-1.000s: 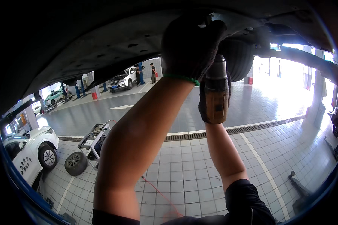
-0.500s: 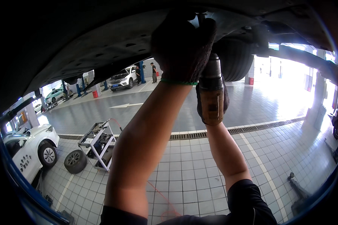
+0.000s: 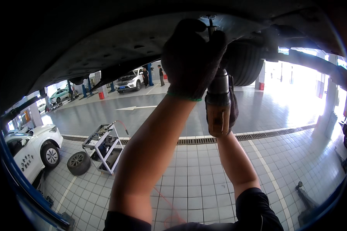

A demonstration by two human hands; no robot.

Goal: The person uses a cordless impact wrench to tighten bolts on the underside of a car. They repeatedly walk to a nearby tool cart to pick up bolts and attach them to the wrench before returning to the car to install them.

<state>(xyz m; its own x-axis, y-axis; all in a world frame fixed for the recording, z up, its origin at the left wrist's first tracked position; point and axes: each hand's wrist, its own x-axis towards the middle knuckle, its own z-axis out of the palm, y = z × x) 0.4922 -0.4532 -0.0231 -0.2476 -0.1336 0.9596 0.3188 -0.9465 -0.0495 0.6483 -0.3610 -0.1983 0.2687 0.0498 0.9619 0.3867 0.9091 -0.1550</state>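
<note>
Both my hands are raised under the dark underside panel (image 3: 115,56) of a lifted car. My left hand (image 3: 191,63), in a dark knit glove with a green cuff, is curled, with a thin dark shaft (image 3: 211,29) showing between thumb and forefinger. The shaft points up at a bright spot on the underside. Just below, my gloved right hand (image 3: 234,109) is wrapped round a worn power driver (image 3: 219,98), held nose up. Its nose runs up behind my left thumb, so where it meets the shaft is hidden.
A tyre (image 3: 245,63) hangs beyond my hands. On the tiled floor stand a metal tool cart (image 3: 104,148), a loose wheel (image 3: 79,163) and a white car (image 3: 36,148) at left. A red hose lies below me. Two people stand by a far white car (image 3: 130,81).
Both hands and the driver have come down slightly from the underside. More of the thin shaft shows above my left thumb. The view has shifted a little.
</note>
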